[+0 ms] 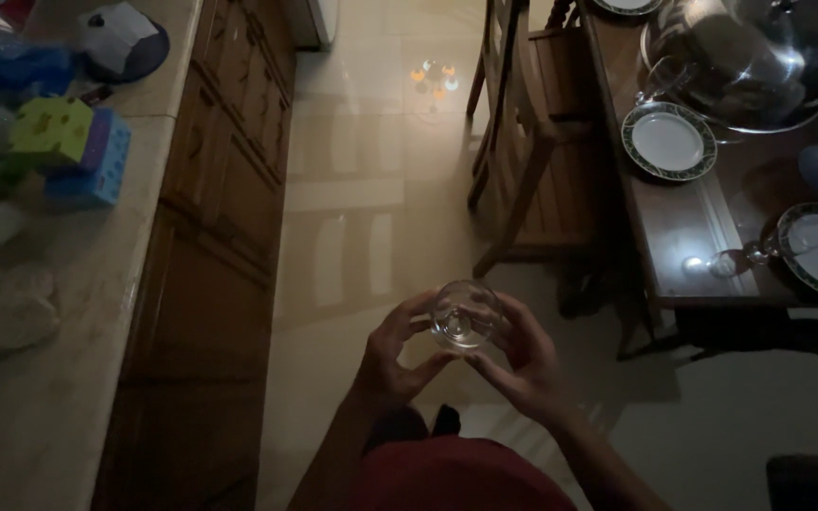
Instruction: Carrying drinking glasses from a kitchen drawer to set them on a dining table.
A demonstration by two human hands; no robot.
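floor [371, 218]: biggest thing I see from here, pale glossy tile, and I'm standing on it between the two benches

left bench [68, 378]: stone top over wood doors; carries bright toy blocks [73, 142] and some soft clutter I can't make out in this dark

right bench [702, 237]: dark wood, laid for a meal, so the stuff sits in neat spots along the edge

dome [759, 52]: big clear cover at the far end; what's under it I can't tell

plates [667, 140]: white with green rims, nothing on them

wine glass [755, 254]: on its side by the near plate, looks dry

left hand [392, 355]: fingers curled round the glass from the left, holding it

right hand [523, 360]: same from the right, cupping it, guessing both are on so it doesn't slip

glass [464, 314]: small, clear, mouth up toward me, held mid-air over the floor at waist level; looks like nothing's in it
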